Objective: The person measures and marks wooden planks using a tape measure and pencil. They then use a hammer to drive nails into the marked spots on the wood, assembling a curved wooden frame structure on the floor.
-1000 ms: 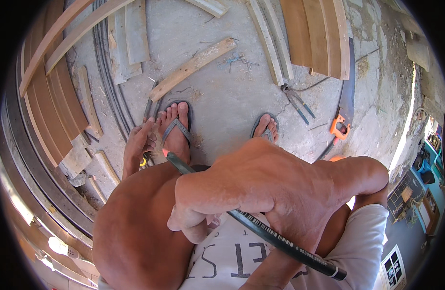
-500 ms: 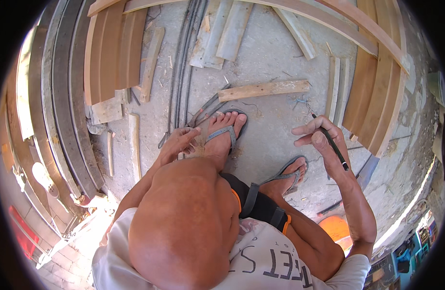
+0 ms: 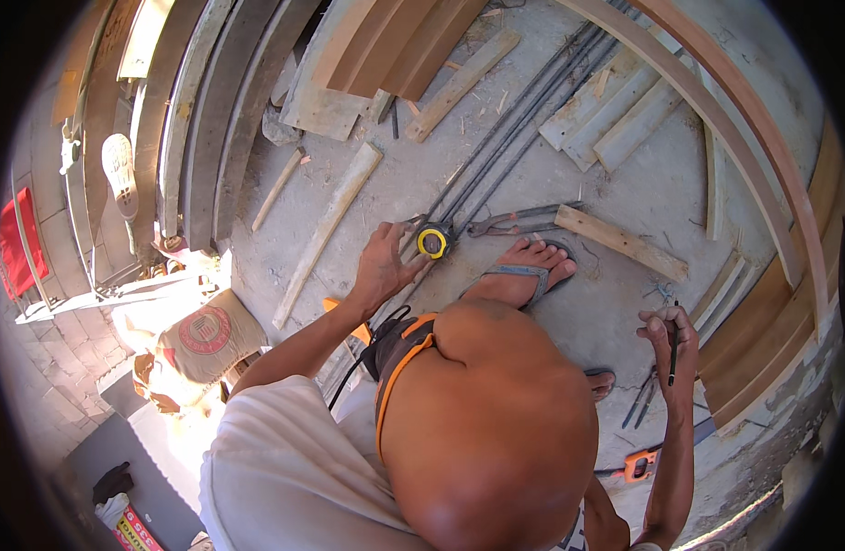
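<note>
Plainly, the two hands were well apart, one over to each side of the raised knee [image 3: 505, 413]. The left hand [image 3: 383, 271] was at the tape measure [image 3: 433, 242], a yellow and black one, which sat by the near ends of the dark rods [image 3: 531, 124], just beyond the sandalled foot [image 3: 523, 275]. Thumb and forefinger stood apart at the tape measure's left side; whether they pressed on it, I could not tell. The right hand [image 3: 672, 335] had the pencil [image 3: 673, 344] clamped between thumb and fingers, its length pointing away from the body. Near the tape measure, a pair of pincers [image 3: 509, 223] lay on the concrete floor [image 3: 555, 354], one end close to a short board [image 3: 620, 241]. Below the right hand lay a second tool [image 3: 640, 399] with two dark handles, its head hidden, and nearer the body a saw [image 3: 640, 466] showed its orange handle. To the right, brown planks [image 3: 776, 344] lay beside that hand, and two long strips [image 3: 778, 147] crossed the upper right. A thin pale stick [image 3: 326, 239] lay left of the left hand, with brown boards [image 3: 399, 41] farther off and a printed sack [image 3: 207, 335] in bright light at the left.
</note>
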`<state>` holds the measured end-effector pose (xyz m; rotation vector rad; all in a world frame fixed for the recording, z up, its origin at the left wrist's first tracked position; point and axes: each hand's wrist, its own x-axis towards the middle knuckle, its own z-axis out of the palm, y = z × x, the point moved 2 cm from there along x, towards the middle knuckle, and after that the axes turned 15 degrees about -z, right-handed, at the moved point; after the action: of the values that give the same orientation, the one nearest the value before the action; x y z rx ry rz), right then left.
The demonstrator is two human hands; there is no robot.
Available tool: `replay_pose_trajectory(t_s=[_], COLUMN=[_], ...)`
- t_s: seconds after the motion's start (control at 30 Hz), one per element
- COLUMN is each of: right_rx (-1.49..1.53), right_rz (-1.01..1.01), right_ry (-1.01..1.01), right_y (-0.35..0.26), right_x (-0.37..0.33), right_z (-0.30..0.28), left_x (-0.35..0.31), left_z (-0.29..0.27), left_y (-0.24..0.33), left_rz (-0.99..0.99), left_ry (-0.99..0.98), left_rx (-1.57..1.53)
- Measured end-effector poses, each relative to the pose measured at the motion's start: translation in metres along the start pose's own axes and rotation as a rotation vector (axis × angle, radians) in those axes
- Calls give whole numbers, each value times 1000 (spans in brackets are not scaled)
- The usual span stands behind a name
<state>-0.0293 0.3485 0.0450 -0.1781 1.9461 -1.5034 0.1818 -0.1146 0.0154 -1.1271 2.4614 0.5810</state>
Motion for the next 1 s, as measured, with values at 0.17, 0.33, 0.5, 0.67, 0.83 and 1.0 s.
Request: replay_pose_trajectory(t_s=[0.17,0.33,0.5,0.67,0.83,1.0], right_rx=[-411,-469,-169,-141,-454,-839], right_rz=[-97,-408,-473,-504,-519,-437], right_ry=[-134,-246,-135,38,-154,-134], right_y=[-12,-5,-23,-14,-6,27], right_x=[24,37,57,54,37,38], right_z=[22,84,144,146,104,33], left_x=[16,35,21,18,10,39], left_z=[42,35,11,54,84,89], left_y=[36,45,147,186,188,174], left_rz=[66,-94,-369,-385,-507,-280], left_ry=[-81,-341,-1069,-1474,-1453,-910], left_rx=[145,-220,-997,-1153,-993,-813])
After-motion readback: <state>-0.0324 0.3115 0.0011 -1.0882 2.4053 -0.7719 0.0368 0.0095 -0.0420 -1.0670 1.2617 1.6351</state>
